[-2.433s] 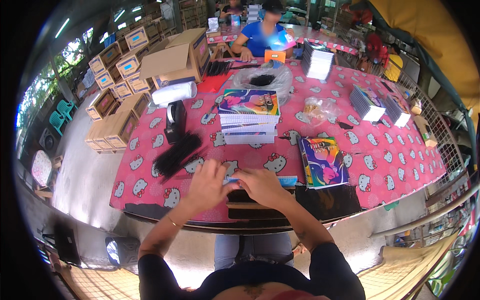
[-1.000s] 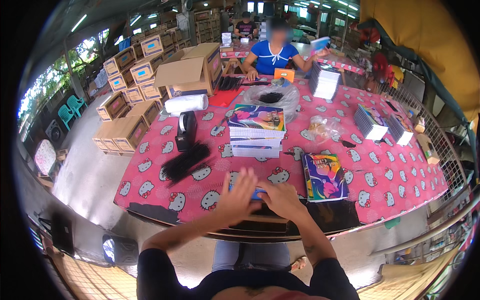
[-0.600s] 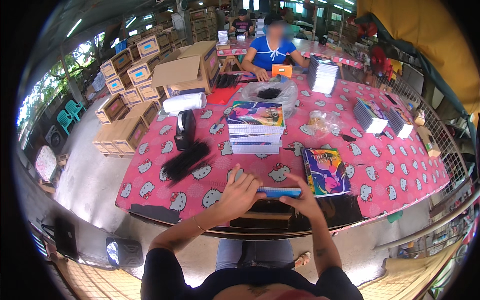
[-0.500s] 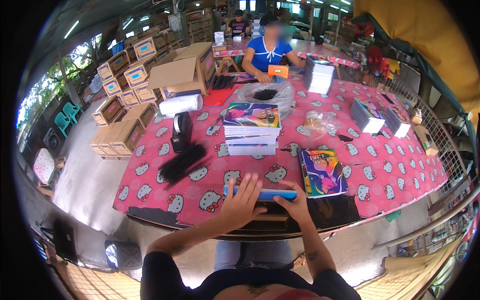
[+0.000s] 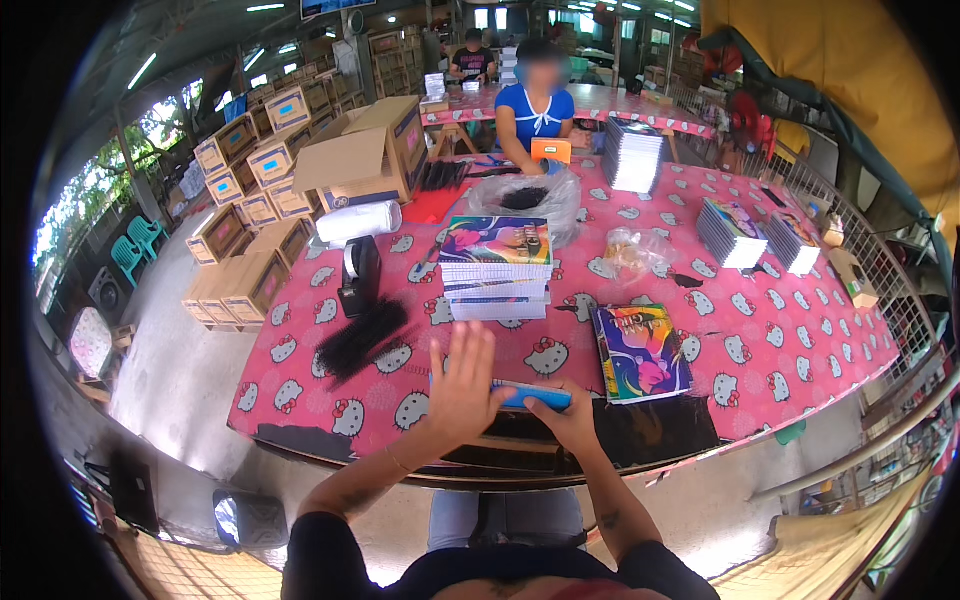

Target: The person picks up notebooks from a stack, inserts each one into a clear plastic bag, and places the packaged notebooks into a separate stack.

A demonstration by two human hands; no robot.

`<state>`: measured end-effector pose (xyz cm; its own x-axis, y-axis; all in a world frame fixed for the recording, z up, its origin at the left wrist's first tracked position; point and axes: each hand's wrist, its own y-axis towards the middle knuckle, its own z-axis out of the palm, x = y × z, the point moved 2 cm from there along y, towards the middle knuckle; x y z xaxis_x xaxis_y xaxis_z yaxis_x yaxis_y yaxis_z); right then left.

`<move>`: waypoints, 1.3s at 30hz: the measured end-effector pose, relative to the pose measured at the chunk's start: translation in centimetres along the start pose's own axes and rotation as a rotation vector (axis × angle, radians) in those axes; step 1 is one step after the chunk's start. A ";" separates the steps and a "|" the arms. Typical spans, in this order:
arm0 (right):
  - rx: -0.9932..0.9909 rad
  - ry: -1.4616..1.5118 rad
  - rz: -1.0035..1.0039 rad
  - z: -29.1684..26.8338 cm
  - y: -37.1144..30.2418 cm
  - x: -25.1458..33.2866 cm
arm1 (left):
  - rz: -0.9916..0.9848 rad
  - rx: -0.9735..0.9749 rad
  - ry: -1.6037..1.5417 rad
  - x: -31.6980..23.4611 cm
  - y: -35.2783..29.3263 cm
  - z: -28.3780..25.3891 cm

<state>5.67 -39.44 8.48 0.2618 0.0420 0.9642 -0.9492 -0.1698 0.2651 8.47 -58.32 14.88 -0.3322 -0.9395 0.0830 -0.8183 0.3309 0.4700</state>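
Observation:
A blue notebook (image 5: 522, 393) stands on edge at the near edge of the table, its long bound side facing up. My right hand (image 5: 572, 418) grips its right end, thumb on the near face. Stretched flat, my left hand (image 5: 462, 385) lies across the left end with fingers pointing away from me, hiding that part. A thin dark plastic coil (image 5: 413, 370) sticks out leftward past my left hand. Beyond my hands is a stack of colourful spiral notebooks (image 5: 497, 268). To the left lies a loose bundle of black binding coils (image 5: 362, 338).
Another notebook (image 5: 645, 352) lies flat at right. A black tape dispenser (image 5: 360, 275), white roll (image 5: 358, 222) and open carton (image 5: 375, 155) stand at left. A plastic bag with black coils (image 5: 525, 200) sits farther back. Across the table, a person in blue (image 5: 535, 110) works beside a tall notebook stack (image 5: 633, 157).
My hands and the notebook have shifted slightly left. The coil now shows beyond my left hand, whose fingers reach farther forward. The person across the table has raised their head.

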 end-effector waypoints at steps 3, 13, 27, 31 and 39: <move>-0.030 0.024 -0.081 -0.3 0.0 1.0 | 0.173 0.075 -0.178 -3.0 -6.5 3.5; 0.311 0.153 0.037 -2.2 0.3 0.0 | 0.167 -0.019 -0.013 -1.9 -0.9 1.5; 0.307 -0.112 -0.034 -2.0 1.1 -0.6 | 0.366 -0.058 -0.226 -4.0 -3.2 4.8; 0.332 -0.100 -0.195 -0.8 1.8 2.3 | 0.213 -0.068 0.094 -2.6 2.8 0.9; 0.266 -0.200 -0.124 -1.5 1.4 1.1 | 0.319 -0.046 -0.124 -3.6 0.4 2.1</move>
<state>4.39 -38.14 9.89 0.4265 -0.1112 0.8976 -0.8361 -0.4271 0.3443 8.33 -54.65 12.97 -0.6252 -0.7703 0.1258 -0.6429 0.5996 0.4766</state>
